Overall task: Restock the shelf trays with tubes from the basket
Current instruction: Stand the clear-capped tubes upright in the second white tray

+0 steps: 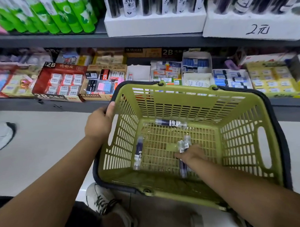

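A stationery shop: grey shelves (55, 40) packed with boxes of 2B erasers (60, 83), a white tray (236, 25) (hand-priced 2元), a green shopping basket (179, 98)

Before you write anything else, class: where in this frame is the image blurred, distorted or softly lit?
Head view: motion blur smears the right hand and the tubes it grips; the wide-angle lens bows the shelf edge; corners go soft; light is even, shadows faint; the left hand on the basket looks sharper.

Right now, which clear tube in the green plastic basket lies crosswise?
The clear tube along the green basket's far wall; the left tube lies lengthwise, and the right hand holds the other tubes.
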Demonstrator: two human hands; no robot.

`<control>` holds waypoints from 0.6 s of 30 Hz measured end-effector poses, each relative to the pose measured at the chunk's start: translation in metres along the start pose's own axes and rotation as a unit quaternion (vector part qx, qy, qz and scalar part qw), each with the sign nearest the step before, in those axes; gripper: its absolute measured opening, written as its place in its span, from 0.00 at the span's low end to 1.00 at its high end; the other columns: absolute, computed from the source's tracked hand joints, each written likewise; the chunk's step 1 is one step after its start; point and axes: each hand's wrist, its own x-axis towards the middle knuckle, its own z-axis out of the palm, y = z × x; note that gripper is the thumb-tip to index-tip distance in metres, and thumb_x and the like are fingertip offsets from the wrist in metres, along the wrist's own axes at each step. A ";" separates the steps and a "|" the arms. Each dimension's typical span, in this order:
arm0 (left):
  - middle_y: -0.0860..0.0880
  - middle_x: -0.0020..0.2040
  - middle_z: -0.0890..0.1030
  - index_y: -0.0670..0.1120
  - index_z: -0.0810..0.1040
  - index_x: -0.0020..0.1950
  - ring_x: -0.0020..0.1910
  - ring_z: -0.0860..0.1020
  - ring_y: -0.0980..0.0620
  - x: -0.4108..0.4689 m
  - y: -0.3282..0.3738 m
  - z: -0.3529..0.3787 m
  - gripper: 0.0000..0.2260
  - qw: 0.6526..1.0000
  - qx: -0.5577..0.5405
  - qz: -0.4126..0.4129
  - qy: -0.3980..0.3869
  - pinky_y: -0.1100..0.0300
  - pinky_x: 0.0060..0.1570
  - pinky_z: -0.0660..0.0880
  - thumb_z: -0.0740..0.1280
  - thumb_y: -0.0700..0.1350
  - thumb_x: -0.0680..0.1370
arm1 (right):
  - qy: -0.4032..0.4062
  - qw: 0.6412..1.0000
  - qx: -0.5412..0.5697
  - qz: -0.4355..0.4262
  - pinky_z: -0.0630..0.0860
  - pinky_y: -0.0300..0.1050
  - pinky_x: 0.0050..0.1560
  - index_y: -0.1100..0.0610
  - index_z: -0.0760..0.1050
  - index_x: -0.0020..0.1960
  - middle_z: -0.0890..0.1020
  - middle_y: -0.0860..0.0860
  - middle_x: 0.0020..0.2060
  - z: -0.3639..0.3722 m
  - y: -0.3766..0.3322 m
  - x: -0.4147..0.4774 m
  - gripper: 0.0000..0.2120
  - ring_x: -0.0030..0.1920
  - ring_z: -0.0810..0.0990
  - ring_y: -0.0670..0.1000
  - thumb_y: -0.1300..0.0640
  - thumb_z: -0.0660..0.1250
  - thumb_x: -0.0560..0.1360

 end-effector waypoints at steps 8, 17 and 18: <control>0.46 0.43 0.79 0.41 0.79 0.49 0.46 0.76 0.45 0.002 0.001 0.005 0.26 0.999 -0.047 0.007 0.004 0.54 0.44 0.69 0.53 0.61 0.81 | -0.088 0.978 0.033 -0.186 0.72 0.40 0.41 0.53 0.69 0.56 0.78 0.48 0.43 0.024 -0.025 -0.006 0.22 0.47 0.78 0.51 0.57 0.76 0.67; 0.45 0.46 0.84 0.42 0.81 0.51 0.47 0.81 0.46 0.004 0.000 0.008 0.28 0.995 -0.104 -0.002 -0.006 0.46 0.52 0.77 0.55 0.64 0.80 | -0.326 0.888 -0.101 -0.308 0.65 0.49 0.69 0.51 0.66 0.69 0.75 0.49 0.64 0.042 -0.090 -0.017 0.36 0.63 0.73 0.50 0.55 0.77 0.64; 0.44 0.45 0.84 0.41 0.81 0.51 0.46 0.81 0.46 0.004 0.000 0.008 0.28 0.994 -0.107 -0.005 -0.008 0.45 0.52 0.77 0.55 0.64 0.80 | -0.319 0.888 -0.113 -0.311 0.65 0.50 0.70 0.50 0.63 0.71 0.74 0.49 0.65 0.043 -0.091 -0.015 0.39 0.65 0.71 0.50 0.54 0.77 0.64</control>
